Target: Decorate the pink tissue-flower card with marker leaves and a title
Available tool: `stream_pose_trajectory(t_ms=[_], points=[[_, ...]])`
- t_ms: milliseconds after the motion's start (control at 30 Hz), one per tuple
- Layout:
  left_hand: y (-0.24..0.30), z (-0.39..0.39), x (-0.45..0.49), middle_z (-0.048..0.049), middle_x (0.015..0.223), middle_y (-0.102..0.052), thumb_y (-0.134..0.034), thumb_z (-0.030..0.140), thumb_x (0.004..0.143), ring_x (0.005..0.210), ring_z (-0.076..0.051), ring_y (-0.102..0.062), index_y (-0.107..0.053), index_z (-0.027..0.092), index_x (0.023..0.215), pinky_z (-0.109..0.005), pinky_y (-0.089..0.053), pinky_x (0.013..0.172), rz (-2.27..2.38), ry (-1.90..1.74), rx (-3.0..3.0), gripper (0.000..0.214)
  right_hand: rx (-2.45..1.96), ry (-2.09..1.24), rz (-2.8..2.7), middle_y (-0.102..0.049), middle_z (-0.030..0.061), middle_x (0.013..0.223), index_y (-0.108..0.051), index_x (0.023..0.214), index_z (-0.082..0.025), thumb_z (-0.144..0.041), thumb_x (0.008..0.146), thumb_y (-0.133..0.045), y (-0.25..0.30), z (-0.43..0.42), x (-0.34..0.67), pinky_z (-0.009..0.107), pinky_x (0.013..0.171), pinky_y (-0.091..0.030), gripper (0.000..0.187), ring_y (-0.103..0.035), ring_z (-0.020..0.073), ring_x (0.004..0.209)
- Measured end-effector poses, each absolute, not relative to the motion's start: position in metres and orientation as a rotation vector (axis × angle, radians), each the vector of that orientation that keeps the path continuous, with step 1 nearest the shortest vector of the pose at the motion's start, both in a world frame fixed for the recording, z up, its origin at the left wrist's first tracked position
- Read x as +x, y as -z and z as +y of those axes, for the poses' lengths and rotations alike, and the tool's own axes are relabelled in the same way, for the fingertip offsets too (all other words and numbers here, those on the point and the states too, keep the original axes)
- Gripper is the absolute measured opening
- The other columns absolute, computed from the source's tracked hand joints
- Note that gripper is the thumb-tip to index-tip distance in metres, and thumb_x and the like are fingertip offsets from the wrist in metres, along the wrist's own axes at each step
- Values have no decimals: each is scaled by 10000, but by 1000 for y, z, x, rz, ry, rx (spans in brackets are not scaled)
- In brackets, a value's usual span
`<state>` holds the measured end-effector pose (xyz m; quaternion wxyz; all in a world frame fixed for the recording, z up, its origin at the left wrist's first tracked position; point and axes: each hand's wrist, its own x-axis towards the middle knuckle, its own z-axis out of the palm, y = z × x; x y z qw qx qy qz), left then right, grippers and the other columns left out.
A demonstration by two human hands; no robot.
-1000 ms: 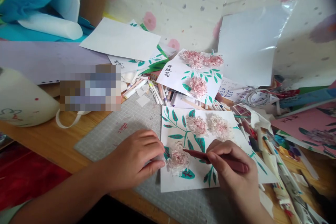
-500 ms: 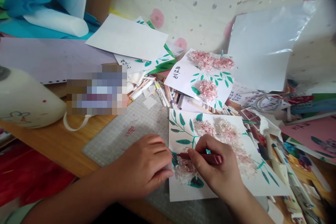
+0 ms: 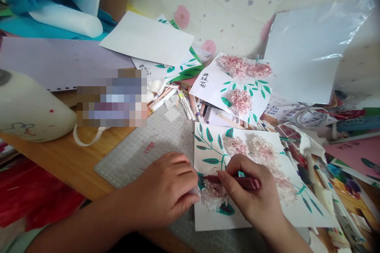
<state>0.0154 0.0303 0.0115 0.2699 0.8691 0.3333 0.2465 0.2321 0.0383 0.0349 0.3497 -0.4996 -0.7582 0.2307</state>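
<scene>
My right hand [image 3: 252,185] grips a dark red marker [image 3: 247,182] that lies nearly flat over a white sheet [image 3: 219,221]. Its tip end points left, at a green painted leaf [image 3: 201,181] near the sheet's left edge. Pink and white shredded-paper blossoms [image 3: 215,193] stand raised on the sheet among green stems and leaves, some with dark red lines. At that left edge is my left hand [image 3: 170,189], fingers curled and thumb drawn close to them; what lies between them is mostly hidden.
A grey cutting mat [image 3: 130,162] lies beneath. Behind, a second flower picture [image 3: 215,87] rests on scattered markers. Paper sheets [image 3: 148,39] are piled at the back left, near a white rounded container [image 3: 29,106]. Pens and paper scraps crowd the right side.
The whole view has shifted slightly, with things appearing a little farther right. Both hands and the marker keep nearly the same place on the sheet.
</scene>
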Motion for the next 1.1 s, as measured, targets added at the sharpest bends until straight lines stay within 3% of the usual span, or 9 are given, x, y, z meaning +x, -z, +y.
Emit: stream_pose_trajectory(t_ms=[300,533,933,1100], points=[[-11,31,15,-35,897,-678,-618,214,899,886,-236,-564,-610,177,851,-379,-422,816,896,-688,2352,60,-1314,-569,-1935,-511,-52,538,-505,616,-212,-247,856,-616,-36,41,233,218,451,-356,266,-477,95,466],[-11,31,14,-36,882,-677,-631,191,883,877,-237,-559,-613,173,854,-382,-419,815,886,-688,2332,39,-1398,-825,-1704,-511,-29,565,-512,626,-225,-290,850,-647,-30,41,236,259,479,-486,269,-609,157,506],[-11,30,14,-37,872,-663,-606,185,892,861,-232,-548,-597,177,834,-378,-408,807,888,-675,2314,59,-1405,-887,-1617,-487,-33,557,-517,617,-227,-309,818,-678,-30,43,240,268,447,-465,270,-540,147,471],[-12,31,15,-34,876,-661,-602,186,893,877,-232,-548,-598,181,849,-377,-405,825,895,-667,2308,45,-1426,-898,-1551,-483,-41,548,-513,615,-227,-305,811,-685,-34,44,241,266,478,-499,272,-598,161,504]])
